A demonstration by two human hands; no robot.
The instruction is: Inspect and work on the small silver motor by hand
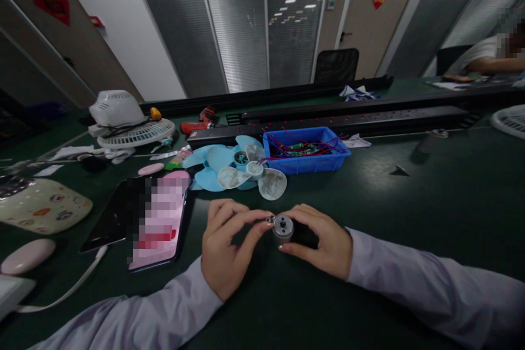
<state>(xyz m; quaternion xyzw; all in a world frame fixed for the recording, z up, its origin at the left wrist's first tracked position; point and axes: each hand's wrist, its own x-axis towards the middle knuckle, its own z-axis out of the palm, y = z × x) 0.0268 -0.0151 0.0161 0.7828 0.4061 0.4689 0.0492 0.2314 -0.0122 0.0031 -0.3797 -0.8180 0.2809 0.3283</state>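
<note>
While our right hand [324,240] cups a small silver cylindrical metal motor [283,227] from the side, thumb under it and fingers curled behind, our left hand [227,246] pinches at a tiny metal tab on the motor's left edge with thumb and forefinger. Both grips are closed on the same part, which sits just above the dark green bench [410,219], low between our two hands; we cannot tell whether it rests on the surface.

Just beyond our fingers lie pale blue and translucent plastic fan blades [240,172] in a loose heap, touching a blue plastic tray [307,161] filled with red wires and small circuit boards. To our left a smartphone with a pink screen [159,224] lies flat beside a second, dark phone, and farther off a white fan housing [123,120] sits on its grille.

We judge the main risk to be the left pinch: the tab is small, so a slip could bend it or let the motor roll out of our right hand. Another person sits at the far right, well apart.
</note>
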